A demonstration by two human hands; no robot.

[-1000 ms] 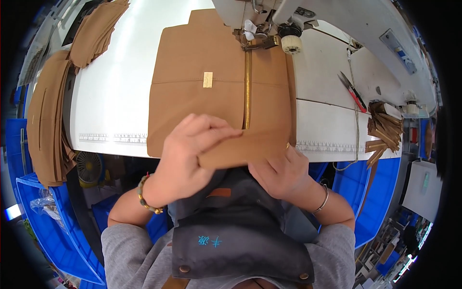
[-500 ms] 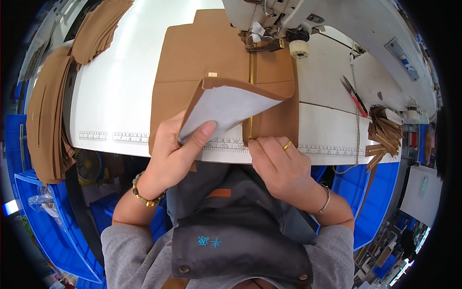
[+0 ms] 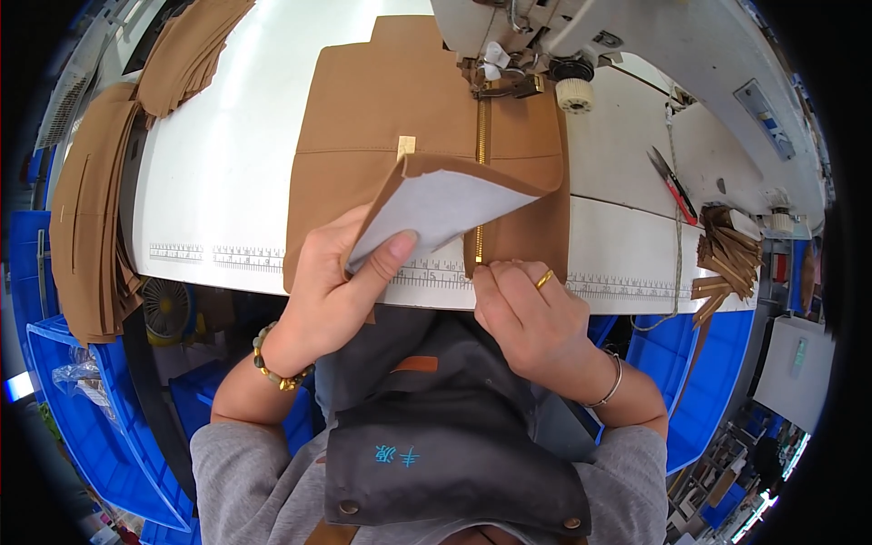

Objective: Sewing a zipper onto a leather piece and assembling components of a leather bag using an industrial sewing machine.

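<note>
A white bench [image 3: 227, 173] carries a sewing machine [image 3: 654, 45] at its far side. A tan panel [image 3: 381, 118] lies flat on the bench with a brass zipper [image 3: 480, 173] running from under the needle toward the person. The left hand [image 3: 331, 291] has its grip clamped on a folded-back flap [image 3: 445, 204], white lining up. The right hand [image 3: 531, 318] presses curled fingers on the zipper's near end. Tan stacks [image 3: 86, 236] lie left; scissors [image 3: 672, 184] lie right.
</note>
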